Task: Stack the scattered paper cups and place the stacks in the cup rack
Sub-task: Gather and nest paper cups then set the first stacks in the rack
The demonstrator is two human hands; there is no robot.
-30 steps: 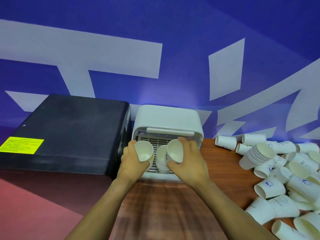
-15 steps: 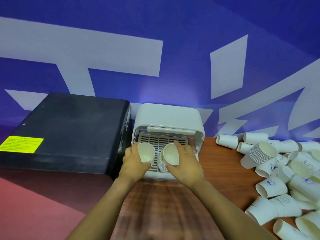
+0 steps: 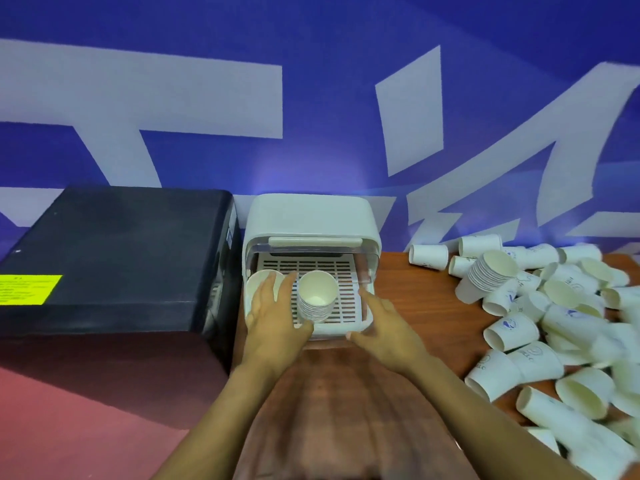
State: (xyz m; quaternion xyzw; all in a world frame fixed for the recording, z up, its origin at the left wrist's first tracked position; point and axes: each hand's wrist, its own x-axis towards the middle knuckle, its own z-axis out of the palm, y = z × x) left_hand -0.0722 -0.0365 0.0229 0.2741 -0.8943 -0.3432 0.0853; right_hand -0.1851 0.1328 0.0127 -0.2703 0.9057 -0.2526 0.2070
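A blue wall with big pale lettering shapes backs a reddish wooden table (image 3: 408,306), and the white cup rack (image 3: 311,220) stands against it with its slotted tray (image 3: 341,289) drawn out toward the person. Neither hand grips anything. The left hand (image 3: 273,320) lies with its fingers straight over the tray's front left corner, partly covering a cup stack (image 3: 258,284) there; whether it touches that stack I cannot tell. The right hand (image 3: 384,332) is spread and a little blurred at the tray's front right corner, fingers loose. Between them a second cup stack (image 3: 317,296) stands on the slats, mouth open upward and tipped toward the camera, its long axis near upright. The tray's right half is bare slats — room beside that stack. A black box (image 3: 114,258) sits just beside the rack's left side, bearing a yellow label (image 3: 29,289) whose print is too small to read. To the right, well apart from the rack, loose paper cups (image 3: 540,327) lie heaped on their sides, mouths pointing every way, with one short nested stack (image 3: 488,275) among them. Their blue printed logos are not legible.
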